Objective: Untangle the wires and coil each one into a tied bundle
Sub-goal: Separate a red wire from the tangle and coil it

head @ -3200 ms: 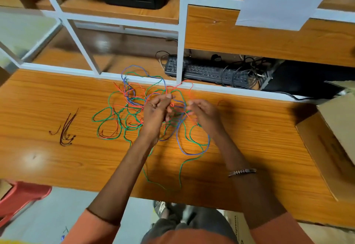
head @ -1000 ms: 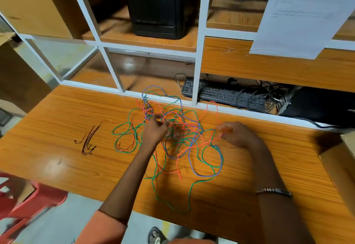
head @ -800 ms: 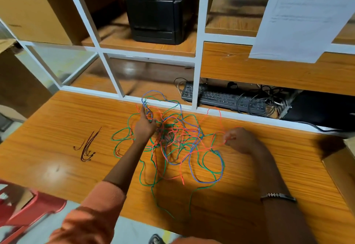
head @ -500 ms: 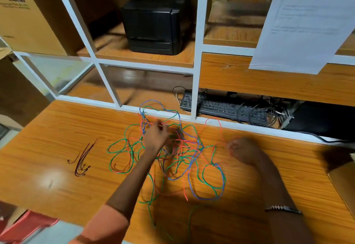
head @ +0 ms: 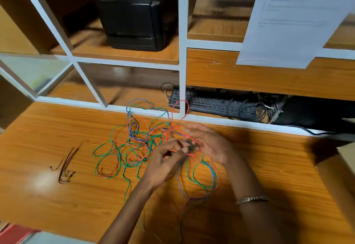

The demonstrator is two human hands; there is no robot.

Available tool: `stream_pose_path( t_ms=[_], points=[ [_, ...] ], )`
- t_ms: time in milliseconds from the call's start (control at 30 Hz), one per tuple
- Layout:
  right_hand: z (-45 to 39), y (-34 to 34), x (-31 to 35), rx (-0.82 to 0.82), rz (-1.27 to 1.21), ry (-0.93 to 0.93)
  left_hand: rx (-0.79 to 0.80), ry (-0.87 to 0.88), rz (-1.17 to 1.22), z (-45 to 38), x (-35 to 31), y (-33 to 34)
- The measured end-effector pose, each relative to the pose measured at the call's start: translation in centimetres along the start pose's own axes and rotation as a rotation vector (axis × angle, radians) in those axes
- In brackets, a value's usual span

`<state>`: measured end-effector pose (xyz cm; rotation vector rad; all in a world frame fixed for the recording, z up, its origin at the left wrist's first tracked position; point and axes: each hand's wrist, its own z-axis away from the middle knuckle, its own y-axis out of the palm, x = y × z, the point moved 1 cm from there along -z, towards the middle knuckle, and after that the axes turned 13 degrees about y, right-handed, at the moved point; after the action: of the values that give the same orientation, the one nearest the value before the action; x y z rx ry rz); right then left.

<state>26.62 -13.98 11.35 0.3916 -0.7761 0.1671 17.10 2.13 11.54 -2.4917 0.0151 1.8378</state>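
A loose tangle of thin green, red and blue wires [head: 138,143] lies spread over the middle of the wooden desk [head: 57,201]. My left hand [head: 165,159] and my right hand [head: 211,143] meet at the tangle's right side. Both pinch strands of the tangle at one spot between them. A red loop [head: 179,109] stands up behind the hands, near the white frame. Blue and green loops [head: 203,178] hang down toward the desk's front edge below my hands. Motion blur hides which strand each finger holds.
A small bunch of dark brown wires [head: 66,164] lies apart at the left. A white-framed shelf [head: 182,51] behind holds a black box [head: 138,17] and a black keyboard [head: 211,103]. A cardboard box [head: 342,168] sits at the right edge. White paper [head: 292,18] hangs top right.
My hands were apart, left at the tangle's middle and right off to its right side. Now they have come together at the right of the tangle, and a red loop has risen behind them.
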Motion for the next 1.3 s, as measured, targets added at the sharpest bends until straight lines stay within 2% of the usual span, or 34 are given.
stream_pose_path(
  t_ms=[100,167,300,367,467,567,667,733,933,1067,1167,1300],
  points=[
    [0.3,0.1,-0.1,0.036,0.188,0.008,-0.014,-0.016,0.048,-0.5,-0.9,-0.8],
    [0.4,0.3,-0.1,0.058,0.220,-0.019,-0.061,-0.011,0.040,-1.1,-1.0,-1.3],
    [0.5,-1.1,1.0,-0.198,0.092,-0.116,-0.141,-0.045,0.015,-1.6,-1.5,-2.4],
    [0.7,-2.6,1.6,-0.262,-0.045,-0.131,-0.189,-0.058,0.026,-1.6,-1.9,-3.0],
    [1.0,-4.8,2.2,-0.101,-0.294,-0.068,-0.232,-0.051,-0.006,-1.8,-1.4,-4.6],
    [1.5,-6.1,2.4,0.065,-0.392,-0.072,-0.175,-0.031,-0.111,-2.0,0.0,-6.3],
    [1.7,-6.5,2.4,0.050,-0.385,-0.162,-0.134,0.015,-0.311,-2.1,0.5,-7.2],
    [1.7,-6.3,2.3,0.014,-0.373,-0.205,-0.150,0.021,-0.357,-2.3,0.4,-7.4],
    [1.6,-5.8,1.6,-0.161,-0.120,-0.315,-0.357,-0.010,0.081,-2.7,-3.4,-5.6],
    [2.7,-3.3,1.9,-0.176,0.117,-0.398,-0.441,-0.008,0.294,-3.8,-6.8,-4.4],
    [3.9,-0.8,2.7,-0.033,0.194,-0.391,-0.455,-0.003,0.383,-4.8,-8.3,-3.6],
    [5.0,4.1,1.6,0.399,0.399,-0.300,-0.464,0.013,0.431,-6.0,-8.7,-2.3]
  ],
)
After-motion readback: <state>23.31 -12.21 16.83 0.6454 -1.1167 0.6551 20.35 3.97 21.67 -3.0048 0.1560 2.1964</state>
